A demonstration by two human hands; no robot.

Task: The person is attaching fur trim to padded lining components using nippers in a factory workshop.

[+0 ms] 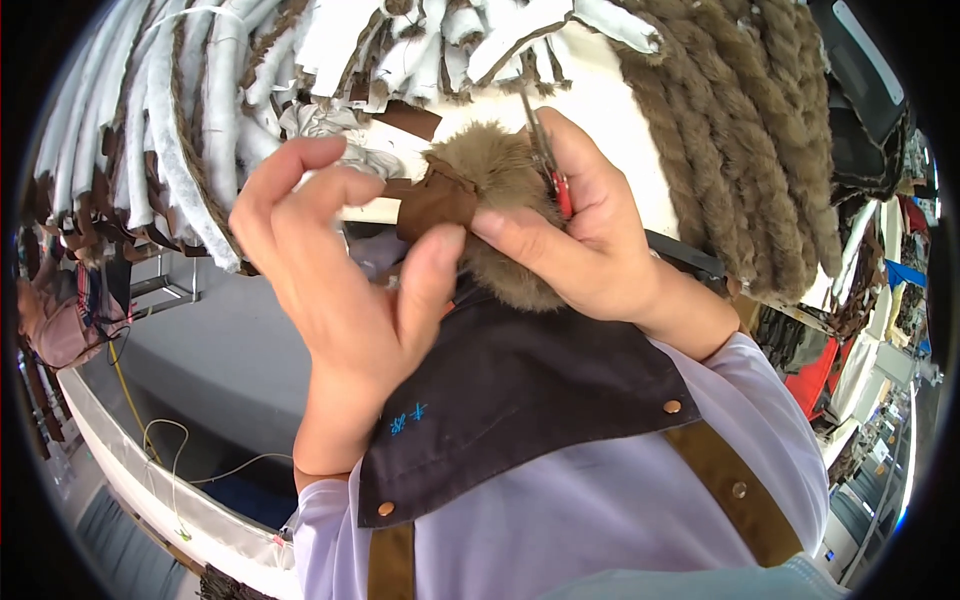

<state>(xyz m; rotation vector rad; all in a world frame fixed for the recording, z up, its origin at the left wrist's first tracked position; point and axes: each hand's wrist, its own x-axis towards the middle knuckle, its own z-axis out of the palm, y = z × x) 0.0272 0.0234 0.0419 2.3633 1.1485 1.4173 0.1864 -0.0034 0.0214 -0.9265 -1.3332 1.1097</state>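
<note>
My right hand (585, 240) grips a grey-brown fur piece (485, 165) along with red-handled scissors (558, 190), whose blades point up and away from me. Its thumb presses on a brown fabric flap (432, 200) at the fur's left side. My left hand (335, 270) is left of the piece, fingers curved and apart, its thumb tip just beside the flap's lower edge; whether it touches is unclear. The dark apron (520, 400) lies below both hands.
White padded strips with brown edges (170, 130) cover the back and left of the pale table (630, 150). Long fur strips (740, 150) lie at the right. A person in pink (60, 320) is at the far left, near a grey surface (220, 360) with thin cables.
</note>
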